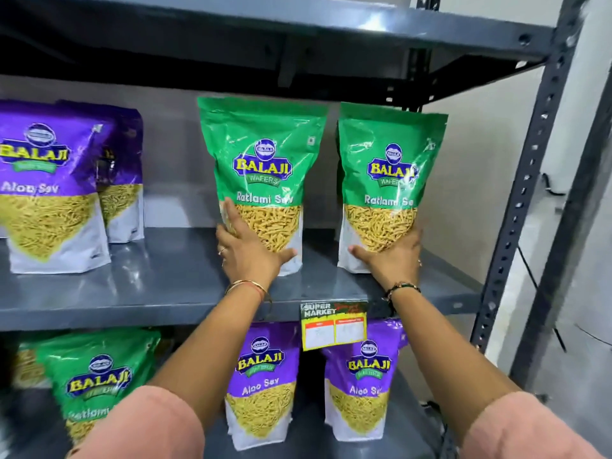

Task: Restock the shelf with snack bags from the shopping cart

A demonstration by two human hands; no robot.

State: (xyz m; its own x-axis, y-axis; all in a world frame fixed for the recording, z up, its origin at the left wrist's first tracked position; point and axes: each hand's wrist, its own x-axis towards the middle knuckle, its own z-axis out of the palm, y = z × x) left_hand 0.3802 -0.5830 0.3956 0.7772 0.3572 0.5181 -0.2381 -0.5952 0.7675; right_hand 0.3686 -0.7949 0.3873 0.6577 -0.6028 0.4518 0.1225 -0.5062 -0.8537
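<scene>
Two green Ratlami Sev snack bags stand upright side by side on the grey metal shelf (159, 293). My left hand (246, 248) grips the lower left of the left green bag (261, 160), fingers along its side and thumb under its front. My right hand (394, 256) holds the lower right of the right green bag (390, 167), thumb across its white base. Both bags rest on the shelf near its right end. The shopping cart is out of view.
Two purple Aloo Sev bags (46, 180) stand at the left of the same shelf. Below are a green bag (96, 382) and two purple bags (261, 376). A price tag (334, 324) hangs on the shelf edge. A perforated upright post (526, 180) bounds the right side.
</scene>
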